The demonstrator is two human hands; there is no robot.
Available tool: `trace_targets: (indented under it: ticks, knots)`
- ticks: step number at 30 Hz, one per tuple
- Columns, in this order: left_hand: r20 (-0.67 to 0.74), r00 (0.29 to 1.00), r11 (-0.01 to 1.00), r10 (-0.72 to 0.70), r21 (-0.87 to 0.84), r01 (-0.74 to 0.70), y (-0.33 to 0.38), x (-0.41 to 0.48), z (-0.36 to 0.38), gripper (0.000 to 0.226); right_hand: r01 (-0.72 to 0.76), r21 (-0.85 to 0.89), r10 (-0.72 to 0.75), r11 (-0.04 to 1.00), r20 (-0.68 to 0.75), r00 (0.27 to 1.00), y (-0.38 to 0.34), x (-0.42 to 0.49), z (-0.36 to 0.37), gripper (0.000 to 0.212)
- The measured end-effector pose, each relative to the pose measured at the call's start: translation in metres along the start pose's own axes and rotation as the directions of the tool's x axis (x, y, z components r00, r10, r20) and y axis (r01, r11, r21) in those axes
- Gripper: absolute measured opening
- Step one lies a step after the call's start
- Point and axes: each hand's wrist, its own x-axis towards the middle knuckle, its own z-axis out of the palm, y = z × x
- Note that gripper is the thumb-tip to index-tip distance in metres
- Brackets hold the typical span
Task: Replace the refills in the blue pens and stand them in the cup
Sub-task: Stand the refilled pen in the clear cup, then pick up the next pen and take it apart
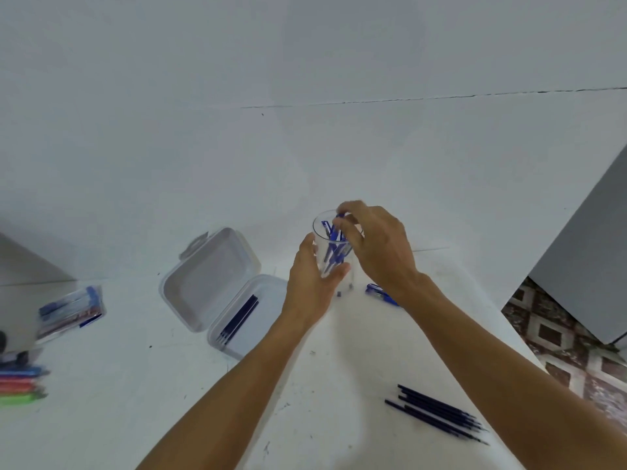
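Note:
A clear plastic cup stands on the white table with several blue pens inside it. My left hand wraps round the cup's near side. Above the rim, my right hand pinches the top of one blue pen that is partly inside the cup. Another blue pen lies on the table behind my right wrist, partly hidden. Several dark blue refills lie loose at the front right. A few more refills lie in the open clear box.
A packet of pens lies at the left. Coloured markers sit at the left edge beside a dark blurred object. The table's right edge drops to a patterned floor, with a grey panel beyond. A white wall rises behind.

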Motion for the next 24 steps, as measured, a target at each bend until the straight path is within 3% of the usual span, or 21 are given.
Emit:
trace_targets:
  ticks: [8,12,15,18,24]
  knots:
    - [-0.001,1.000,0.998,0.024,0.063,-0.024,-0.001,0.000,-0.002,0.074,0.049,-0.020,-0.051,0.999,-0.086,0.995,0.012,-0.012,0.004,0.019]
    - [-0.123,0.991,0.997,0.055,0.067,-0.047,0.007,-0.021,-0.003,0.075,-0.015,0.019,0.018,1.000,-0.153,0.988,0.024,-0.030,-0.011,0.016]
    - [-0.188,0.973,0.991,0.132,0.037,-0.127,0.005,-0.045,-0.001,0.049,-0.123,-0.001,0.123,0.992,-0.022,0.992,0.044,-0.054,-0.020,0.011]
    - [-0.073,0.979,0.980,0.190,0.080,-0.184,-0.004,-0.064,0.006,0.024,-0.201,-0.162,0.231,0.966,0.194,0.953,0.063,-0.081,-0.020,0.015]
    - [0.128,0.983,0.969,0.129,0.196,-0.153,-0.017,-0.072,0.021,0.021,-0.096,-0.460,0.261,0.883,0.310,0.914,0.073,-0.105,-0.012,0.029]
